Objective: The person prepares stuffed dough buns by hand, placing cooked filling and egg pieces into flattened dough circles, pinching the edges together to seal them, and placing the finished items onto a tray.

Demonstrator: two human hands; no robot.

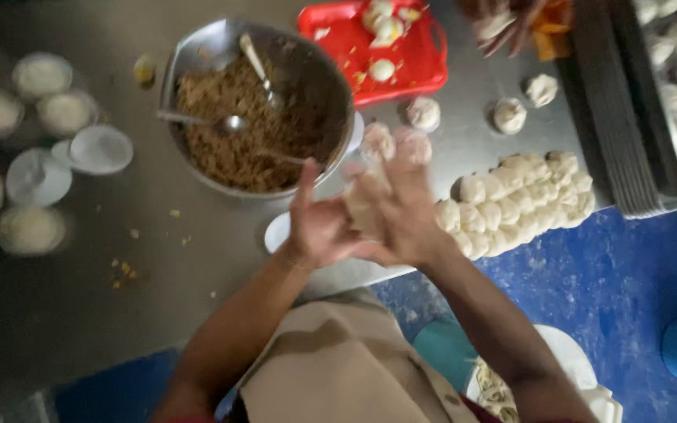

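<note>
Seen from above, a person's two hands are meeting over the near edge of a grey metal desk (80,298). The left hand (319,223) and the right hand (405,211) are pressing a pale piece of dough (363,205) between them, both curled around it, though blur is hiding the fingers' exact grip. Just beyond the hands, a large metal bowl (197,51) is holding brown crumbly filling (229,125) with spoons (233,123) lying in it. To the right, a cluster of dough balls (523,200) is sitting on the desk. Farther back, a red tray (417,63) is carrying a few white lumps. On the left, round flattened dough discs (41,74) are lying spread out. Another person's hand (503,23) is showing at the top edge.
</note>
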